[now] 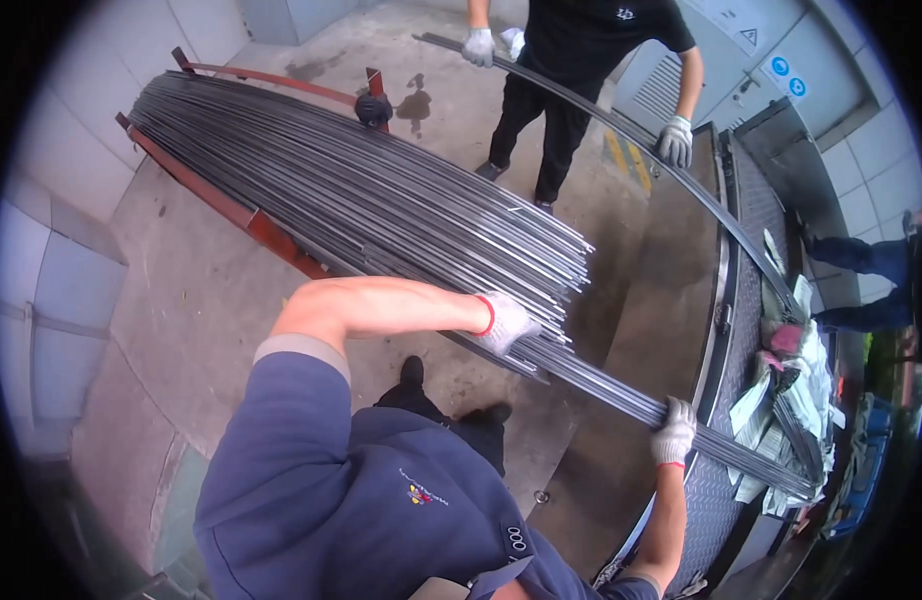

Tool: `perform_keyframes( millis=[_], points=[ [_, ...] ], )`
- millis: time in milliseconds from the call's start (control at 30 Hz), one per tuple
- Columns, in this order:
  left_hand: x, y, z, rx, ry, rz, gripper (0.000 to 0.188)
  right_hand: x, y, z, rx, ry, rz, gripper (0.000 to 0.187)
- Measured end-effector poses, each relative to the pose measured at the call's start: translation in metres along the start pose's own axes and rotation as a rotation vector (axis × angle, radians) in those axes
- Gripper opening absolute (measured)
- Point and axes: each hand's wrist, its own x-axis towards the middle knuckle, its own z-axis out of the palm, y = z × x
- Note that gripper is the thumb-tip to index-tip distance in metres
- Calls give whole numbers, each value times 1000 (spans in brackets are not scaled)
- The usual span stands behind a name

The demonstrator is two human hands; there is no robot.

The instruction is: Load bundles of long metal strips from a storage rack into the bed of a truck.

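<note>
A big stack of long thin steel rods (361, 190) lies on a red metal rack (271, 235), running from upper left to lower right. A small bundle of rods (621, 398) sticks out of the stack toward the right. My left hand (503, 322), in a white glove, grips this bundle where it leaves the stack. My right hand (674, 432), also gloved, is closed on the same bundle further right. Across from me a person in black (581, 60) holds another rod bundle (681, 180) with both gloved hands.
A steel machine table with a checker-plate edge (726, 300) runs along the right, with scraps of paper and cloth (786, 390) on it. The floor is bare concrete (201, 300). Another person's legs (861, 260) show at far right. Grey wall panels stand on the left.
</note>
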Motion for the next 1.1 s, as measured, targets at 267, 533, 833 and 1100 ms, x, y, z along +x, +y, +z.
perform_keyframes(
  millis=[267, 533, 833, 1100],
  points=[
    [0, -19, 20, -5, 11, -100, 50, 26, 30, -12, -53, -432, -34, 48],
    [-7, -21, 5, -74, -15, -167, 57, 34, 40, -5, -33, -531, -75, 35],
    [-73, -90, -13, -85, -20, -231, 58, 81, -46, 0, -27, -630, -119, 44],
    [-166, -197, -3, 149, 320, -488, 30, 143, -194, 22, 64, -497, -255, 41]
  ],
)
